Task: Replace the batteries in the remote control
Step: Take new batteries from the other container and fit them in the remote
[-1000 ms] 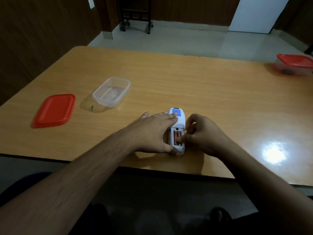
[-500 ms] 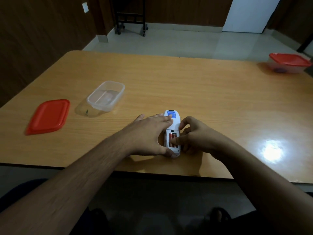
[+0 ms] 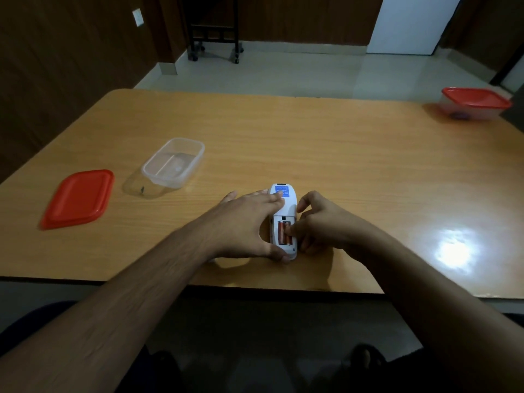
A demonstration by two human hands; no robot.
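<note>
The remote control (image 3: pixel 284 211) lies face down near the front edge of the wooden table (image 3: pixel 340 154), its white back up and its battery compartment uncovered. The left hand (image 3: pixel 243 225) is spread wide over the remote's left side, fingers reaching up to the blue label and the thumb hooked around the near end, pinning the remote flat against the table. The right hand (image 3: pixel 317 225) is curled in from the other side, with 1 fingertip pressed onto the batteries (image 3: pixel 284 233); it grips nothing that can be seen, only pushes or pries.

2 copper-coloured batteries sit side by side in the compartment, and both look nearly seated. Whether they are the old pair about to come out or the fresh pair being pushed home cannot be told from this view (no spare batteries show anywhere on the table). The compartment cover is not visible either; it may be hidden under a hand.

To the left, well apart from the remote, stand an open clear plastic box (image 3: pixel 173 163) and, beside it, its red lid (image 3: pixel 78 198) lying flat. The box looks empty apart from a small speck near its base. A second box with a red lid (image 3: pixel 476 104) sits closed at the far right corner.

So the cover is off and the batteries are being worked. At the least, closing the compartment is still left.
</note>
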